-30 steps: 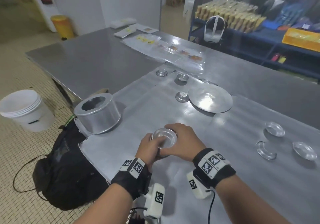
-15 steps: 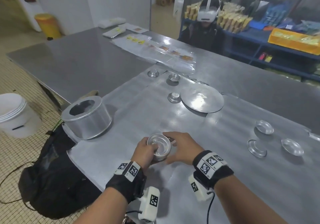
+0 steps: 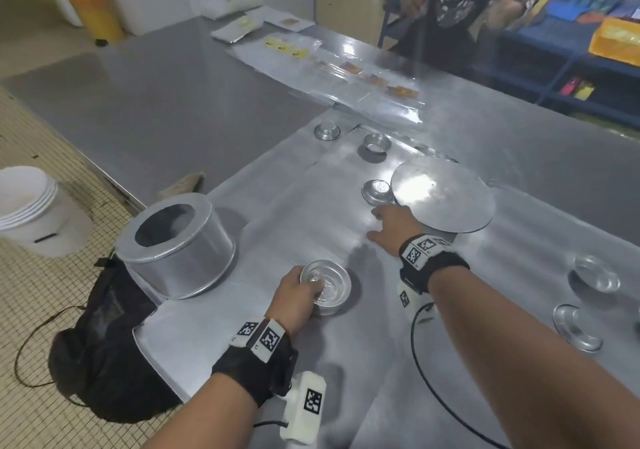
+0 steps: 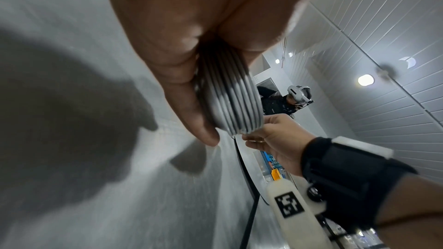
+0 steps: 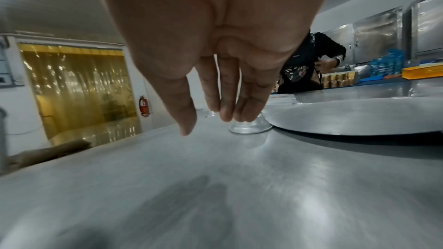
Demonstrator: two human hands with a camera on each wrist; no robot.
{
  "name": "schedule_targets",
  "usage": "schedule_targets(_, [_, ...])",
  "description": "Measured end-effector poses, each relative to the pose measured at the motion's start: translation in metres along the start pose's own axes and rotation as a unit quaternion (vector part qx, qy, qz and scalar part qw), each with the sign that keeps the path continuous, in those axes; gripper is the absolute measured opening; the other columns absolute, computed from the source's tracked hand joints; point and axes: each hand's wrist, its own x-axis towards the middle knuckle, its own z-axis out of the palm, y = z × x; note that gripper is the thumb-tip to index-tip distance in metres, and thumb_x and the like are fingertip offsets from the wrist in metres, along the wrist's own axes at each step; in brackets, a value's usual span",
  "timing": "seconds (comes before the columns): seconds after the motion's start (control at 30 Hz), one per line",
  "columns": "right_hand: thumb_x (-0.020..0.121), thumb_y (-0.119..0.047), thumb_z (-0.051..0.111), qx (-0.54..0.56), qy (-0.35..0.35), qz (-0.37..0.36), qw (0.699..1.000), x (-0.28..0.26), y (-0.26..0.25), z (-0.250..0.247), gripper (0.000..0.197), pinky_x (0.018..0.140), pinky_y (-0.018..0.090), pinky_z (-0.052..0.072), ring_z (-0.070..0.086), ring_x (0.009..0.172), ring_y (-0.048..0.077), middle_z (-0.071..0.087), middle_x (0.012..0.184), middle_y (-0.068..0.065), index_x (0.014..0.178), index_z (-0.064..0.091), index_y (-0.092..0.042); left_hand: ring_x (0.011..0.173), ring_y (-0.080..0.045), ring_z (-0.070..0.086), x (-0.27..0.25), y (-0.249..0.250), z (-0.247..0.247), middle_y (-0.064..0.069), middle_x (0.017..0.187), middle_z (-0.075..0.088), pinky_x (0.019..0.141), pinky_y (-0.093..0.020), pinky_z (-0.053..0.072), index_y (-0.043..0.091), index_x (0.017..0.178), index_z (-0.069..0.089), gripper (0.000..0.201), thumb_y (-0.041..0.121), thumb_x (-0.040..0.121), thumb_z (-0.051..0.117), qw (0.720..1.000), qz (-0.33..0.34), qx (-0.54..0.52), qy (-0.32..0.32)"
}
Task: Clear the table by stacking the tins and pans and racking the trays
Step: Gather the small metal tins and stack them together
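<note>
My left hand (image 3: 299, 292) grips a stack of small round tins (image 3: 325, 287) near the table's front; the left wrist view shows the stack (image 4: 230, 97) as several nested rims pinched between thumb and fingers. My right hand (image 3: 391, 221) stretches forward with straight fingers, just short of an upturned small tin (image 3: 378, 192) beside a flat round pan (image 3: 443, 197). In the right wrist view the fingertips (image 5: 226, 115) hover in front of that tin (image 5: 249, 127), not touching it.
A large ring-topped pan (image 3: 176, 244) stands at the left edge. Two more small tins (image 3: 327, 131) (image 3: 376, 143) lie farther back, others (image 3: 595, 277) (image 3: 576, 327) at the right. Plastic-wrapped packets (image 3: 346, 70) lie across the back. Another person (image 3: 446, 8) stands behind the table.
My right hand let go of the tin stack and reached forward toward the upturned tin by the flat pan. The left hand keeps its hold on the stack.
</note>
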Motion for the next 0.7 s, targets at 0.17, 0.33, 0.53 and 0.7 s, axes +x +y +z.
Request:
schedule_targets(0.17, [0.087,-0.041,0.064,-0.070,0.032,0.071,0.994,0.069,0.008,-0.004,0.061,0.100,0.038,0.041,0.043,0.124,0.033,0.051,0.129,0.013,0.137,0.046,-0.009,0.079,-0.026,0.064,0.023,0.003,-0.005,-0.009,0.085,0.068,0.075,-0.042,0.054,0.011,0.096,0.067,0.023,0.013,0.073,0.067,1.000,-0.004,-0.018,-0.003])
schedule_targets(0.33, [0.075,-0.060,0.053,-0.090,0.016,0.105,0.990,0.120,0.020,0.001,0.066,0.090,0.037,0.040,0.044,0.118,0.031,0.052,0.115,0.007,0.122,0.054,-0.014,0.078,-0.025,0.066,0.041,-0.002,-0.012,-0.003,0.078,0.070,0.079,-0.047,0.053,0.025,0.083,0.071,0.015,0.020,0.069,0.067,1.000,-0.006,-0.019,-0.002])
schedule_targets(0.53, [0.069,-0.045,0.074,-0.090,0.006,0.098,0.991,0.128,0.023,0.005,0.056,0.089,0.037,0.046,0.049,0.113,0.032,0.054,0.114,0.009,0.112,0.059,-0.013,0.081,-0.027,0.067,0.045,0.000,-0.018,-0.006,0.083,0.071,0.090,-0.058,0.052,0.019,0.091,0.069,0.023,0.018,0.069,0.065,1.000,-0.009,-0.026,0.005])
schedule_targets(0.7, [0.074,-0.034,0.078,-0.013,0.017,0.083,0.996,0.102,0.017,0.012,0.059,0.085,0.038,0.050,0.053,0.110,0.033,0.055,0.114,0.013,0.117,0.048,-0.007,0.084,-0.030,0.067,0.041,-0.002,-0.018,-0.008,0.084,0.070,0.091,-0.064,0.052,0.022,0.089,0.069,0.021,0.019,0.069,0.066,1.000,-0.009,-0.019,0.016])
